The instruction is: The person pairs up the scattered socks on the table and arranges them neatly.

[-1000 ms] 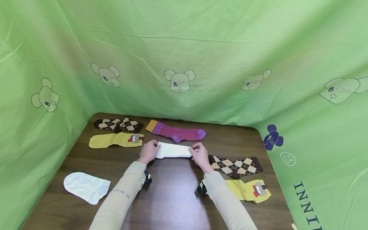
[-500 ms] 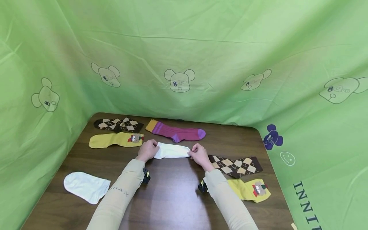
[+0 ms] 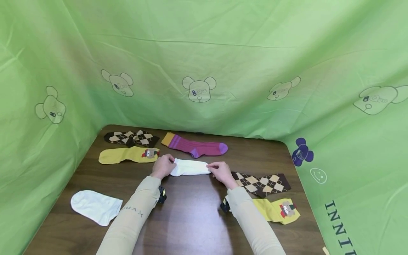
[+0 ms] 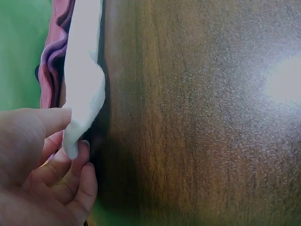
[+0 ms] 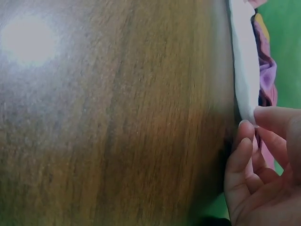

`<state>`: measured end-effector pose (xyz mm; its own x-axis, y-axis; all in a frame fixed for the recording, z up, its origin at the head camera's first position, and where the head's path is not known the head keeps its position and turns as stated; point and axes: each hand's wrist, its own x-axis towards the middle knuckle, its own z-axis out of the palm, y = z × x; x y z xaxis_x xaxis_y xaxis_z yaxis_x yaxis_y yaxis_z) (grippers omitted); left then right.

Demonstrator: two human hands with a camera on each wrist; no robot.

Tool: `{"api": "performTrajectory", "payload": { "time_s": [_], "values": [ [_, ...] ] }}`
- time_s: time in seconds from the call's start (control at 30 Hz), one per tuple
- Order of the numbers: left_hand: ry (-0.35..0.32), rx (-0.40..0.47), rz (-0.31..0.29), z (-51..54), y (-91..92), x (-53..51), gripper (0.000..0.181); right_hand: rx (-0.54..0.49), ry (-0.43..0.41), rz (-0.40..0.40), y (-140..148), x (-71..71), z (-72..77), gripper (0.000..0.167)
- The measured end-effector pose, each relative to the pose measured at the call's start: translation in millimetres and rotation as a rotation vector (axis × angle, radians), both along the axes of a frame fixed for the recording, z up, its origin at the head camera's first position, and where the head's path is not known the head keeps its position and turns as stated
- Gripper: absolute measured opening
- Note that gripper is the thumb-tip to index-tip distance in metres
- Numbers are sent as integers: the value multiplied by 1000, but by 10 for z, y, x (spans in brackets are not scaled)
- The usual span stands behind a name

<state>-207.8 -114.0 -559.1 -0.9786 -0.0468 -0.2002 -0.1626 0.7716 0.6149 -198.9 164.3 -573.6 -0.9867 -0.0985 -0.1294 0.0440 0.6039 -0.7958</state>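
White sock held straight between two hands

The left hand [image 3: 164, 166] pinches one end of the white sock [image 3: 192, 167] and the right hand [image 3: 221, 172] pinches the other, probably to keep it straight and smooth. It sits towards the far side of the surface [image 3: 191, 226], just in front of a pink sock [image 3: 207, 148].

The other socks are laid out lengthwise, seemingly so each shows its pattern. A far yellow sock [image 3: 118, 156] lies beside a far checked sock [image 3: 119, 137]; a near yellow sock [image 3: 271, 209] and a near checked sock [image 3: 262, 185] lie together at right. Only the head view takes in these four and the loose white sock [image 3: 95, 207] at left.

The wrist views show the grips better: the left thumb [image 4: 57, 121] presses over the sock's end with fingers below, and the right thumb [image 5: 265, 114] meets its narrow tip. They also show folds in the pink sock, which looks flatter from the head. Whether the white sock's whole underside touches the surface, I cannot tell.
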Motion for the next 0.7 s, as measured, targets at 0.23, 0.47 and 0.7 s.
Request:
{"api": "performTrajectory", "payload": {
  "time_s": [0.23, 0.47, 0.7],
  "values": [
    [14, -8, 6, -41, -6, -16, 16, -26, -32, 8, 16, 0, 9, 16],
    [23, -3, 17, -33, 0, -24, 17, -155, -62, -8, 33, 12, 42, 20],
    [14, 31, 34, 2, -13, -19, 23, -275, -91, -94, 52, 26, 41, 28]
  ]
}}
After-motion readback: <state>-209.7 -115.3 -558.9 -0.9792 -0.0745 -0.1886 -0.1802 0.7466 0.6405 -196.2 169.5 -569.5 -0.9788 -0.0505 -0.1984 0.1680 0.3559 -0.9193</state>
